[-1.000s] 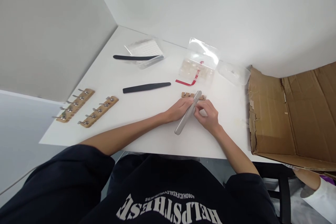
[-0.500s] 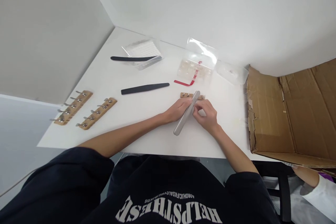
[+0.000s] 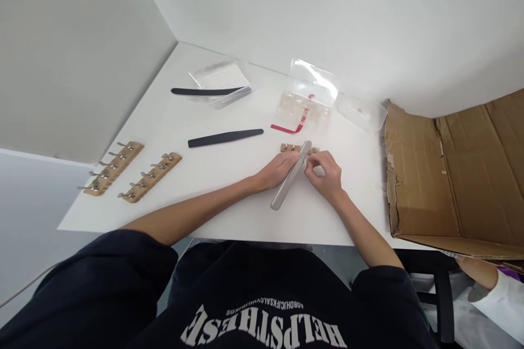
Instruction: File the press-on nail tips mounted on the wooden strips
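Grey bar [image 3: 291, 176] slanted over right half of white table [image 3: 164, 125], left hand [image 3: 277, 172] gripping its far portion, right hand [image 3: 328, 175] closed in a pinch beside it (pinched item, if any, not discernible), wooden hook strip [image 3: 289, 148] on far side.

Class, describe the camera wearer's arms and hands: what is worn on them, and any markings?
The left hand and right hand are ungloved, with no watch visible at either wrist. The forearms are bare. Dark, loose short sleeves reach roughly the elbows, without visible markings; the matching shirt carries white lettering.
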Available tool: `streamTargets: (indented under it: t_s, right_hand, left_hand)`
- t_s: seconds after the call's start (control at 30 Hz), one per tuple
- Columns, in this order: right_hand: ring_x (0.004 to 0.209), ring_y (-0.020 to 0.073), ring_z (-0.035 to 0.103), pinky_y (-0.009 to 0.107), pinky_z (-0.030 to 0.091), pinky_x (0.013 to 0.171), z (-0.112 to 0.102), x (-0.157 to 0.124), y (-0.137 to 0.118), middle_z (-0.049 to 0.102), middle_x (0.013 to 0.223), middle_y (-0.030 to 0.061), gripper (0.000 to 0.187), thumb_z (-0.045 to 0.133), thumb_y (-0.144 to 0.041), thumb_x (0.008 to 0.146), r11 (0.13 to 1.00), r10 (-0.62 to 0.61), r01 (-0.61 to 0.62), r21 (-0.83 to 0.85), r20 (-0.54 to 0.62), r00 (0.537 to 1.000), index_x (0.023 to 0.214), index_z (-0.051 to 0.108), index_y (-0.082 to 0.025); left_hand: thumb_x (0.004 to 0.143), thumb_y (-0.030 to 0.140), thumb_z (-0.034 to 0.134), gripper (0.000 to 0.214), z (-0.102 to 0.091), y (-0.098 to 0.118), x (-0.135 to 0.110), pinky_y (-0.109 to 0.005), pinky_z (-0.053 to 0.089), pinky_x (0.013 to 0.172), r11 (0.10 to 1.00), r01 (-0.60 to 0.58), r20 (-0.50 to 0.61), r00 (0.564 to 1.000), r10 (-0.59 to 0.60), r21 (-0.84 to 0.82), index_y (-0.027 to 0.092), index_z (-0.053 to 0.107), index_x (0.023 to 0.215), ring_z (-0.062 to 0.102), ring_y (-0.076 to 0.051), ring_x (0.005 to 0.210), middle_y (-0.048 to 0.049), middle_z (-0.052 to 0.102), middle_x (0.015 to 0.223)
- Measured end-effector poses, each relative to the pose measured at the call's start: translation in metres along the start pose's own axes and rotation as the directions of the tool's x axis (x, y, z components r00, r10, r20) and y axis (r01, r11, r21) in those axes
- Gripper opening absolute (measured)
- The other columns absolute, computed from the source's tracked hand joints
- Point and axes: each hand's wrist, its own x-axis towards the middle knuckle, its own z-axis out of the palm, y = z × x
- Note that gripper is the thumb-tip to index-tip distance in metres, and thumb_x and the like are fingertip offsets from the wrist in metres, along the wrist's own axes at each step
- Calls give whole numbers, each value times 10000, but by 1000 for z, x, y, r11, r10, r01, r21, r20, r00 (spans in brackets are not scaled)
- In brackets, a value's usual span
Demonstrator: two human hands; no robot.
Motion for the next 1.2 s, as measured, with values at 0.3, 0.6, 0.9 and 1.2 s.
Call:
streamTargets:
  t_s: [0.3, 0.6, 0.9, 1.2]
  right_hand:
    - [751, 200, 655, 366, 619, 646, 1, -4, 3, 679, 839, 36, 193, 606, -72, 908, 1000, 16, -16, -10, 15, 1000, 979, 634, -249]
    - [713, 193, 626, 362, 600, 644, -2, 1, 0, 658, 808, 27, 197, 601, -68, 908, 1000, 1, -1, 26, 8, 1000, 975, 633, -250]
    - [729, 195, 639, 377, 614, 625, -1, -2, 0, 673, 822, 31, 153, 603, -111, 912, 994, 82, -85, 70, 55, 995, 944, 632, -257]
    - [780, 169, 616, 308, 621, 603, -7, 4, -9, 633, 861, 23, 59, 628, -248, 957, 859, 371, -402, 318, 155, 916, 901, 612, -250]
  left_hand:
    - [1078, 410, 291, 459, 1, 2, 1, -340, 462, 751, 1000, -20, -13, 1000, 20, 0, 189, 519, 747, 515, -187, 735, -23, 574, 750]
    - [1074, 388, 302, 442, 1, 4, 0, -344, 472, 755, 1000, -21, -10, 1000, 21, 2, 191, 523, 746, 509, -184, 721, -18, 551, 716]
    - [1071, 415, 299, 447, 1, 4, 1, -368, 505, 839, 1000, -14, -16, 1000, 14, 25, 189, 539, 768, 562, -204, 807, -39, 613, 792]
    - [1075, 427, 295, 481, 1, 6, 0, -392, 496, 1010, 1000, -23, 5, 1000, 22, 8, 195, 563, 750, 628, -248, 1037, -53, 655, 791]
